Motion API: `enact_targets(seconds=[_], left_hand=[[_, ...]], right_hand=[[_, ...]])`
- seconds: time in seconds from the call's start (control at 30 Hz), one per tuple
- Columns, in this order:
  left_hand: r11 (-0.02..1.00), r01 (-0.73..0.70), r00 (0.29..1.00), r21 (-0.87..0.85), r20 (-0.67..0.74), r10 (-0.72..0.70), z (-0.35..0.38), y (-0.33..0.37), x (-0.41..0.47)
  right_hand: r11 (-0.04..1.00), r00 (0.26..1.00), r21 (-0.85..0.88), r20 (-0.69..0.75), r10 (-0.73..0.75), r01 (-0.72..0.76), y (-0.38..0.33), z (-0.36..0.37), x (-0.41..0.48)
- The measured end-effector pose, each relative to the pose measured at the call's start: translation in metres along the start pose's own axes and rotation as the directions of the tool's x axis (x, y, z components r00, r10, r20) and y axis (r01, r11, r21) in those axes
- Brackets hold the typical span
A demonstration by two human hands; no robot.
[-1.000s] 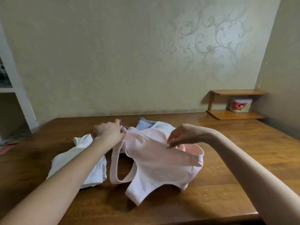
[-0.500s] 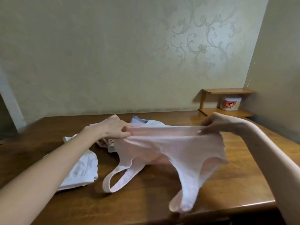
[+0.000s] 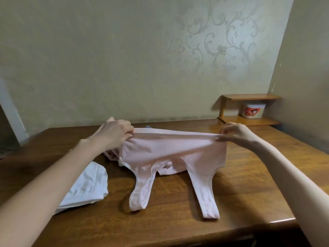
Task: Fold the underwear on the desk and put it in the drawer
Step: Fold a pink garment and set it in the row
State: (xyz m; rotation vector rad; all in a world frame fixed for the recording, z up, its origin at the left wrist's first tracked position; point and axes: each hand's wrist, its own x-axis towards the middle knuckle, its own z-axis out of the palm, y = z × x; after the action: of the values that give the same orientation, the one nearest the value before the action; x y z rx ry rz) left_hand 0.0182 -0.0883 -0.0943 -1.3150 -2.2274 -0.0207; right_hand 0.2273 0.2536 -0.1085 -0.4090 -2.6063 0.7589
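Observation:
A pale pink undergarment [image 3: 170, 150] with two shoulder straps hangs stretched wide above the wooden desk [image 3: 231, 189]. My left hand [image 3: 114, 134] pinches its hem at the left end, and my right hand [image 3: 235, 133] pinches the hem at the right end. The two straps trail down onto the desk toward me. More pink underwear [image 3: 110, 155] lies behind and under it, mostly hidden. A white folded garment [image 3: 87, 186] lies on the desk at the left, under my left forearm. No drawer is in view.
A small wooden corner shelf [image 3: 249, 108] stands at the desk's back right with a white tub [image 3: 253, 110] on it. Walls close in behind and on the right. The desk's front edge runs just below the straps.
My hands have drawn apart and lifted, pulling the pink garment's hem taut and wide. The straps now hang straighter onto the desk. The view has shifted to the right.

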Motion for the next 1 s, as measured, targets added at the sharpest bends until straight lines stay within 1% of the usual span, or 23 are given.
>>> enact_targets(seconds=[0.07, 0.13, 0.2, 0.27, 0.3, 0.33, 0.37, 0.4, 0.43, 0.47, 0.5, 0.53, 0.57, 0.6, 0.63, 0.67, 0.7, 0.73, 0.8, 0.83, 0.9, 0.97, 1.0], left_hand=[[0.998, -0.066, 0.996, 0.012, -0.065, 0.067, 0.006, -0.002, 0.000], [0.994, -0.075, 0.991, 0.076, -0.109, 0.083, 0.006, -0.002, -0.001], [0.995, -0.002, 0.991, 0.096, -0.134, 0.015, 0.006, -0.002, 0.000], [0.986, 0.138, 0.981, 0.092, -0.152, -0.123, 0.003, -0.001, 0.000], [0.978, 0.199, 0.971, 0.059, -0.147, -0.189, 0.002, -0.002, 0.000], [0.968, 0.251, 0.956, -0.015, -0.152, -0.251, 0.000, -0.002, 0.000], [0.942, 0.305, 0.934, -0.140, -0.149, -0.324, -0.003, -0.002, 0.001], [0.891, 0.350, 0.909, -0.289, -0.127, -0.398, -0.008, -0.002, 0.001], [0.808, 0.387, 0.887, -0.444, -0.060, -0.458, -0.013, -0.003, 0.001], [0.677, 0.402, 0.874, -0.617, 0.039, -0.484, -0.018, -0.004, 0.001], [0.488, 0.391, 0.871, -0.780, 0.142, -0.470, -0.024, -0.004, -0.001], [0.270, 0.355, 0.878, -0.895, 0.220, -0.425, -0.032, -0.004, -0.005], [0.079, 0.315, 0.889, -0.946, 0.265, -0.374, -0.037, -0.005, -0.009], [-0.054, 0.274, 0.900, -0.960, 0.276, -0.336, -0.041, -0.007, -0.011], [-0.136, 0.234, 0.909, -0.963, 0.266, -0.320, -0.043, -0.011, -0.012], [-0.175, 0.213, 0.909, -0.961, 0.261, -0.325, -0.044, -0.013, -0.012], [-0.168, 0.223, 0.897, -0.960, 0.270, -0.350, -0.041, -0.015, -0.011], [-0.131, 0.257, 0.875, -0.957, 0.289, -0.388, -0.037, -0.015, -0.010], [-0.025, 0.334, 0.828, -0.942, 0.306, -0.470, -0.028, -0.014, -0.007], [0.019, 0.348, 0.821, -0.937, 0.294, -0.490, -0.024, -0.013, -0.007], [0.127, 0.340, 0.836, -0.932, 0.238, -0.494, -0.018, -0.013, -0.006], [0.275, 0.370, 0.847, -0.888, 0.201, -0.491, -0.018, -0.010, -0.007], [0.351, 0.396, 0.842, -0.849, 0.183, -0.507, -0.021, -0.006, -0.007]], right_hand=[[0.995, 0.996, 0.038, 0.007, 0.087, -0.088, 0.001, 0.006, 0.001], [0.983, 0.987, 0.093, 0.011, 0.160, -0.161, 0.000, 0.011, 0.002], [0.971, 0.980, 0.143, -0.032, 0.197, -0.190, -0.003, 0.013, 0.001], [0.954, 0.978, 0.242, -0.072, 0.197, -0.175, -0.006, 0.012, 0.002], [0.940, 0.978, 0.301, -0.081, 0.194, -0.161, -0.007, 0.010, 0.002], [0.925, 0.978, 0.350, -0.086, 0.189, -0.148, -0.009, 0.008, 0.002], [0.911, 0.980, 0.391, -0.086, 0.181, -0.134, -0.009, 0.005, 0.001], [0.897, 0.982, 0.426, -0.083, 0.170, -0.119, -0.010, 0.003, 0.001], [0.879, 0.984, 0.465, -0.081, 0.160, -0.105, -0.011, 0.000, 0.001], [0.855, 0.986, 0.509, -0.070, 0.153, -0.097, -0.012, -0.003, 0.000], [0.822, 0.988, 0.561, -0.044, 0.148, -0.098, -0.012, -0.007, 0.000], [0.776, 0.991, 0.622, -0.003, 0.133, -0.102, -0.012, -0.012, -0.002], [0.714, 0.994, 0.693, 0.037, 0.100, -0.097, -0.011, -0.017, -0.003], [0.629, 0.997, 0.774, 0.058, 0.049, -0.076, -0.010, -0.022, -0.003], [0.532, 0.998, 0.845, 0.056, -0.001, -0.047, -0.009, -0.025, -0.003], [0.457, 0.999, 0.889, 0.038, -0.029, -0.021, -0.009, -0.027, -0.003], [0.433, 1.000, 0.902, 0.019, -0.025, -0.006, -0.010, -0.028, -0.002], [0.475, 1.000, 0.880, 0.007, 0.003, -0.008, -0.012, -0.026, -0.001], [0.671, 0.997, 0.740, 0.000, 0.071, -0.048, -0.014, -0.018, 0.002], [0.740, 0.994, 0.668, 0.005, 0.105, -0.082, -0.015, -0.013, 0.003], [0.797, 0.987, 0.587, 0.037, 0.153, -0.146, -0.018, -0.007, 0.004], [0.835, 0.987, 0.528, 0.051, 0.150, -0.155, -0.024, -0.006, 0.003], [0.853, 0.990, 0.502, 0.059, 0.132, -0.144, -0.029, -0.007, 0.002]])
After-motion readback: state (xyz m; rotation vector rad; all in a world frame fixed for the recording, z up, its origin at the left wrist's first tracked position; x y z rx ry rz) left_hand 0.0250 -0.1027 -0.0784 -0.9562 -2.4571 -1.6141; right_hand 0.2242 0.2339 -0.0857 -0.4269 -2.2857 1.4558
